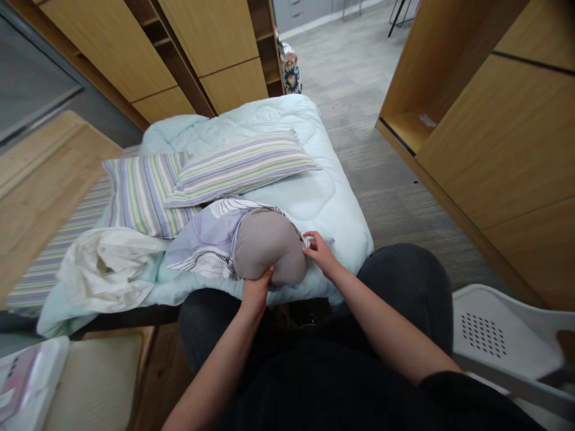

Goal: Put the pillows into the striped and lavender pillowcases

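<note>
Pale wooden cabinets line the far side of a room with a grey floor, and another wooden cabinet stands on the right. Below the viewer is a bed, seen from the head of a person sitting beside it, spread with a puffy light blue quilt.

On the quilt, close in front of the person's knees in dark trousers, lies a plump, rounded grey cushion. It sits partly inside a light purple cloth edged with black-and-white trim; the cloth spreads out to its left, and the trim passes behind the cushion's far edge to its right side.

The left hand grips the cushion's near edge, thumb pressed on top; its fingers are hidden underneath. The right hand is at the cushion's right side, thumb and fingertips drawn together in a pinch on a bit of the trim.

Just beyond the cloth are two striped pillows, in purple, green, orange and white: a long pillow overlaps a second pillow to its left. Nearer the person, left of the purple cloth, is a crumpled white cloth. At lower left sits a white item with a pink label; at lower right stands a white plastic chair with small holes.
</note>
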The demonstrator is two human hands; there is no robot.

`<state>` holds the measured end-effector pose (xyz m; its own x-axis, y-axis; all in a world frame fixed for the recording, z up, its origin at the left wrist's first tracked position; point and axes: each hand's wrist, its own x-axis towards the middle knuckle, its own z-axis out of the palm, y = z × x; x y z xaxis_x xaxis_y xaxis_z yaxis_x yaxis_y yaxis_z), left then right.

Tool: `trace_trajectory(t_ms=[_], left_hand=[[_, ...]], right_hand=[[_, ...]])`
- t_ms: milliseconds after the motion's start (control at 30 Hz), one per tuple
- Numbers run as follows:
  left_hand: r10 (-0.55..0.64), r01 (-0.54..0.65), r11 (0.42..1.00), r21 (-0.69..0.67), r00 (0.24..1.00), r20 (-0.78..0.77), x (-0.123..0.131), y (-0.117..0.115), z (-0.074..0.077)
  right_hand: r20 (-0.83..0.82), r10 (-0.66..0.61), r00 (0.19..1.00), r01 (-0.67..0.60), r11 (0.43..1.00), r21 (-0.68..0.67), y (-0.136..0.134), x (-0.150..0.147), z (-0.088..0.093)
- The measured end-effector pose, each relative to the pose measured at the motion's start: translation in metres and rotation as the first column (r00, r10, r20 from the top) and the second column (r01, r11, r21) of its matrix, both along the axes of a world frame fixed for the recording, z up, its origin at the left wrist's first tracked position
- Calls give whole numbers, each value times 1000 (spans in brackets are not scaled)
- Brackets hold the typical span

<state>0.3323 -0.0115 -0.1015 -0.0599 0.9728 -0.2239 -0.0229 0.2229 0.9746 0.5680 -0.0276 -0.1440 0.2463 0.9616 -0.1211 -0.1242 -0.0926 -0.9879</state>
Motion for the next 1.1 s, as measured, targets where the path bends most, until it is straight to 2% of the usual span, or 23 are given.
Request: trace_trajectory(t_ms=[100,200,300,367,433,500,533,567,600,633,733,767,800,833,867,933,1000,1100], left_hand=[[-100,129,989,74,946,-308,-9,39,-5],[-166,303,942,144,792,-587,-10,57,-12],[-258,504,847,168,668,-698,-9,49,-11],[-323,570,815,105,597,-734,-11,35,-5],[-417,628,778,-14,499,-760,-15,22,3],[-496,703,704,-101,385,-778,-18,12,10],[-514,739,665,-105,351,-783,-19,10,11],[-516,761,644,-81,354,-780,-19,10,12],[-515,763,645,-39,396,-760,-17,11,11],[-514,741,671,6,471,-717,-15,15,10],[-435,532,844,71,754,-492,-7,33,5],[-392,474,878,72,796,-462,-5,41,5],[-362,449,890,74,798,-482,-3,49,5],[-352,461,884,75,764,-542,-1,56,6],[-357,501,863,68,699,-620,1,62,7],[-377,592,805,19,537,-755,4,69,11],[-400,644,764,-40,424,-813,6,69,14],[-428,713,692,-117,274,-861,7,60,17]], right_hand=[[20,56,998,-57,996,62,-6,-17,-2],[257,-28,966,22,999,27,-4,-30,-4],[439,-124,890,169,983,-65,1,-33,-6],[506,-147,850,229,968,-103,3,-30,-4],[561,-147,814,252,961,-113,3,-26,-1],[594,-145,791,264,957,-117,3,-22,3],[601,-149,785,272,955,-120,2,-21,4],[599,-153,786,277,953,-120,1,-20,5],[590,-157,792,276,954,-117,0,-21,6],[576,-162,801,273,956,-110,-2,-21,6],[478,-158,864,228,969,-92,-10,-27,2],[430,-147,891,206,974,-93,-14,-29,1],[384,-138,913,187,978,-94,-17,-32,-1],[347,-131,929,173,980,-94,-19,-34,-3],[314,-122,942,160,982,-98,-21,-36,-4],[210,-101,972,128,985,-120,-24,-41,-5],[12,-73,997,74,990,-118,-25,-43,-2],[-245,-80,966,74,997,-32,-26,-43,9]])
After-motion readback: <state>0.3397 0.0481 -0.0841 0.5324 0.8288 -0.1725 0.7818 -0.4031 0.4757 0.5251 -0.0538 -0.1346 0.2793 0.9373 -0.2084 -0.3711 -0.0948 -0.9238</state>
